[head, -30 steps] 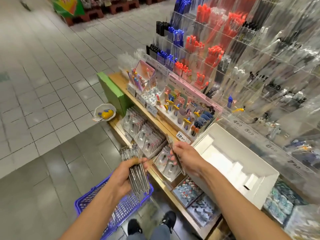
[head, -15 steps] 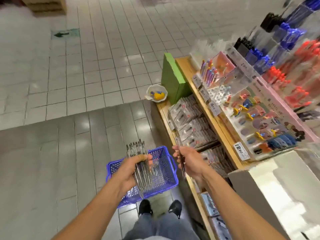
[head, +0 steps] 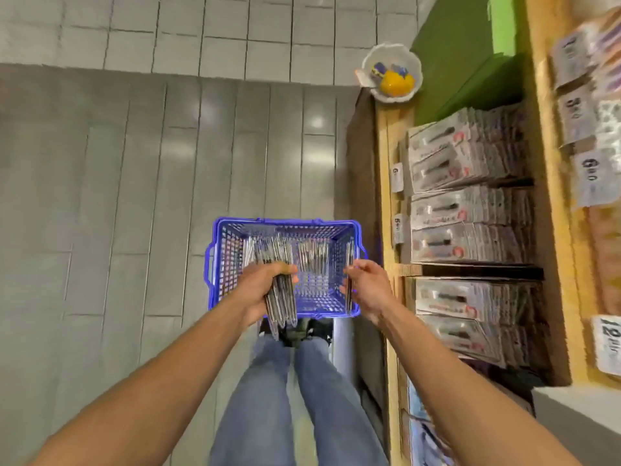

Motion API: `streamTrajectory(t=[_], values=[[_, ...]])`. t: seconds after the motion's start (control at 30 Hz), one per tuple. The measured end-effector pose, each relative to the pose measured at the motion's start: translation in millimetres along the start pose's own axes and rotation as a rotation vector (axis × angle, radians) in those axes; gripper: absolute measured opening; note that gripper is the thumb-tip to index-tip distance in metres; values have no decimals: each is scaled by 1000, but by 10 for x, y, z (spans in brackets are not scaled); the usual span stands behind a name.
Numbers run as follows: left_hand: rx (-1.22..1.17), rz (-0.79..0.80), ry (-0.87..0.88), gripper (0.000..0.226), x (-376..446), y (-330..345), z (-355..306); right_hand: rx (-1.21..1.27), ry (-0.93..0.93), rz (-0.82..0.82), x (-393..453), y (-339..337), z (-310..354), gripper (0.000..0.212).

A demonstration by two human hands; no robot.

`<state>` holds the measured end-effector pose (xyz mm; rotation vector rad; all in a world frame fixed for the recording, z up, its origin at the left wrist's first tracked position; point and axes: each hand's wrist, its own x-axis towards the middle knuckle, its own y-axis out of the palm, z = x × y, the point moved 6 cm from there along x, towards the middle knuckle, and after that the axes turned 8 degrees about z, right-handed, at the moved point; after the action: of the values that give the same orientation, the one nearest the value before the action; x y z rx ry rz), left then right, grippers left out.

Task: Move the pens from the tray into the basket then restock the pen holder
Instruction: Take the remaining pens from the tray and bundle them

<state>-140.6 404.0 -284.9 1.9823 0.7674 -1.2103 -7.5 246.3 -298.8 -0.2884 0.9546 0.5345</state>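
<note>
1. View shift: a second ago the camera faced the shelf display and the white tray; now it looks straight down. Tray out of frame. Basket point(head: 285, 227) sits on the floor at frame centre, just beyond the person's shoes.
2. Both hands have moved from shelf height to directly over the basket.
3. Left hand point(head: 260, 287): grip closed around a thick pen bundle point(head: 280, 297), pens lengthwise, tips pointing toward the bottom of the frame. Same bundle as a second ago, not released.
4. Right hand point(head: 366, 287): grip narrow, pinching a thin few pens point(head: 349, 264) by the basket's right wall. Exact count not readable; looks like one to three.
5. Meaning: transfer step is at the drop point. My read is release into the basket comes next; restock of the pen holder not started.
6. Counts:
   - baskets: 1
   - hands: 2, both loaded
   - pen groups in hand: 2 (one big, one small)
   - loose pens in basket point(head: 312, 255): one cluster, upper middle of the basket floor; too blurred to count singly
   - bundle in left hand: well over ten by my estimate, no exact count possible
7. Right of frame: wooden shelf point(head: 383, 196) with stacked blister packs point(head: 470, 156); small white dish point(head: 391, 74) at upper right. Not task items.
</note>
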Motion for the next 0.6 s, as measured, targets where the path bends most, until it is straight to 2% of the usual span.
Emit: streamTrajectory(t=[0.1, 0.17, 0.37, 0.43, 0.6], values=[[16, -36, -28, 9, 758, -115, 282, -59, 47, -36, 708, -5, -447, 19], [47, -65, -55, 3, 1331, -246, 506, -138, 74, -55, 1222, -19, -787, 16], [204, -171, -48, 76, 3121, -698, 1041, -341, 114, -107, 2767, -13, -1759, 13], [242, -194, -28, 93, 3676, -810, 1188, -438, 108, -133, 3253, -12, -2033, 13], [368, -292, 27, 90, 4739, -1019, 1448, -612, 107, -191, 4218, -29, -2498, 11]])
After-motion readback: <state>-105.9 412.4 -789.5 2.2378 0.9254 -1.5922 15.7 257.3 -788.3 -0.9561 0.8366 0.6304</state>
